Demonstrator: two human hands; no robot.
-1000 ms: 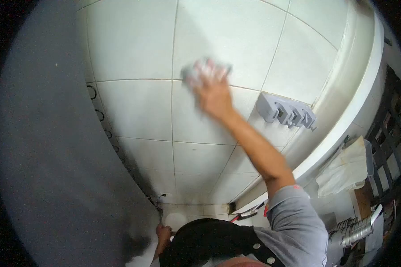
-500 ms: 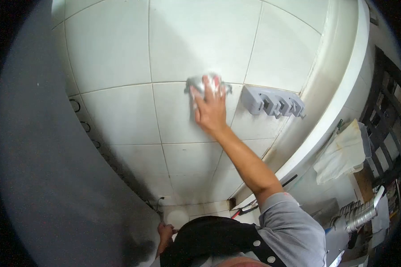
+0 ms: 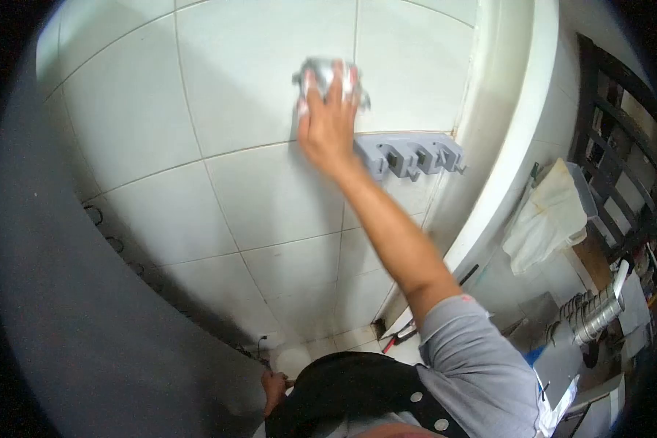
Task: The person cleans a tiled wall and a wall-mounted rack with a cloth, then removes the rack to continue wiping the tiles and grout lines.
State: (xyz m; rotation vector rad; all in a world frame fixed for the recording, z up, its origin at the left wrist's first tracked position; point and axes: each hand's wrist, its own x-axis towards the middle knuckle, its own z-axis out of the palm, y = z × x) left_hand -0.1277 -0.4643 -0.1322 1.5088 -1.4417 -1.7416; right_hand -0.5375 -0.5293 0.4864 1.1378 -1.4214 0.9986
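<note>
My right hand [image 3: 327, 120] presses a grey cloth [image 3: 321, 69] flat on the white tiled wall [image 3: 252, 80]. White foam shows on its fingers, and the cloth is blurred by motion. Just below and to the right of this hand, a grey wall holder [image 3: 412, 155] with several hooks is fixed to the tiles. Down at the lower left, beside my body, my left hand [image 3: 274, 383] is closed around something I cannot make out, near a round white object [image 3: 293, 358].
A dark grey panel [image 3: 124, 343] fills the left side. At right are a white door frame [image 3: 518, 139], a hanging pale cloth [image 3: 551, 212], a silver ribbed duct [image 3: 598, 314] and a dark rack [image 3: 620, 146]. A red-handled object [image 3: 390, 344] lies low by the frame.
My right hand has moved up the wall with the cloth, from left of the holder to above it. The view has shifted, and my left hand has stayed low.
</note>
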